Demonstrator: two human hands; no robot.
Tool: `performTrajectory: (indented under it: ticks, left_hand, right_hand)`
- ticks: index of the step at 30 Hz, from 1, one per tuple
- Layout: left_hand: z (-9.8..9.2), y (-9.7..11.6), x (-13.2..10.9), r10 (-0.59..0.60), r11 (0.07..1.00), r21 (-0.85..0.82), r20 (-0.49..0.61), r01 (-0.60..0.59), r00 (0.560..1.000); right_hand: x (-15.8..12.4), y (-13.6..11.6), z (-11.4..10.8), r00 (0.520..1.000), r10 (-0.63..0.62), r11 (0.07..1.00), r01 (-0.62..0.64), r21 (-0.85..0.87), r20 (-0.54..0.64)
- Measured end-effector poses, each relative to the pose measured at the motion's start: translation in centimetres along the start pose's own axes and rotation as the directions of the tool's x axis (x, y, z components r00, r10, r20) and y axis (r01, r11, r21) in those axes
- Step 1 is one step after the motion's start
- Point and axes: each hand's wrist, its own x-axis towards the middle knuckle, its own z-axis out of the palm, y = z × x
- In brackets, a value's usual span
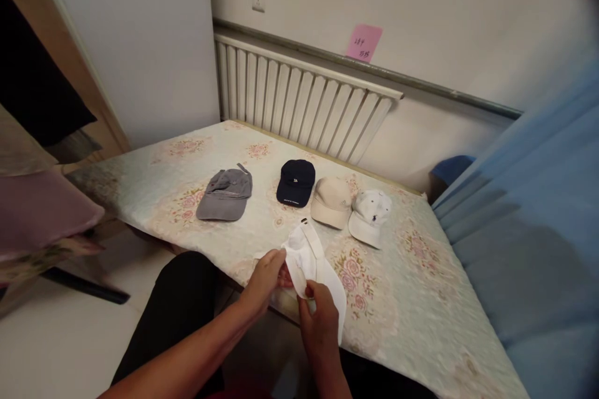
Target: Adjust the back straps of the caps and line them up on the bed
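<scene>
Near the front edge of the flower-patterned table cover, a white baseball cap [318,255] is held up between both hands, its brim towards the right and its back strap upwards. My left hand [266,277] grips the cap's left side, some of its fingers hidden inside. With thumb and fingers pinched, my right hand [320,312] holds the cap's lower edge. Beyond them lie a navy cap [296,181], a beige cap [331,199] and a white cap with a small dark logo [369,217], side by side. Farther left rests a grey cap [227,193], strap sticking up.
The caps lie on a floral-covered surface [407,287]. Behind it stand a white radiator [299,96] and a wall with a pink note [364,43]. A blue curtain [528,212] borders the right side; clothes [42,212] hang at the left.
</scene>
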Motion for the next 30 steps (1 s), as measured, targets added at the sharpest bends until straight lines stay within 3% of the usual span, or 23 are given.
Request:
performTrajectory:
  ticks: [3,5,7,10,14,18,24,28,30]
  left_hand:
    - [-1.6,-0.5,0.5,0.243,0.942,0.254,-0.067,-0.219,0.968]
    - [-2.7,-0.6,0.9,0.498,0.775,0.466,-0.032,-0.428,0.867]
    - [-3.6,-0.2,1.3,0.643,0.545,0.583,0.17,-0.602,0.747]
    - [-4.1,1.1,2.0,0.623,0.305,0.583,0.475,-0.753,0.621]
    - [-3.7,3.0,3.3,0.491,0.251,0.493,0.676,-0.833,0.549]
    - [-3.3,4.0,4.7,0.386,0.287,0.478,0.736,-0.83,0.557]
    - [-3.5,4.7,6.1,0.134,0.51,0.581,0.674,-0.634,0.726]
    - [-3.6,5.3,6.2,-0.018,0.683,0.538,0.688,-0.493,0.726]
    - [-3.6,5.6,6.2,-0.092,0.815,0.465,0.694,-0.346,0.714]
  right_hand:
    - [0.0,0.0,0.0,1.0,0.016,1.0,-0.016,-0.004,0.012]
    - [-0.1,0.1,0.0,1.0,0.015,1.0,-0.015,0.003,0.027]
    - [-0.2,0.2,0.1,0.999,0.015,1.0,-0.015,0.009,0.036]
    - [-0.2,0.3,0.1,0.999,0.031,0.999,-0.032,0.018,0.032]
    - [0.2,0.3,-0.4,0.993,0.098,0.991,-0.103,0.089,0.062]
    - [0.9,0.3,-1.2,0.952,0.216,0.944,-0.261,0.203,0.217]
    - [2.0,0.2,-2.0,0.886,0.303,0.881,-0.401,0.252,0.351]
    - [2.3,0.3,-2.1,0.876,0.306,0.883,-0.408,0.234,0.372]
    - [2.3,0.5,-2.2,0.877,0.299,0.889,-0.399,0.225,0.376]
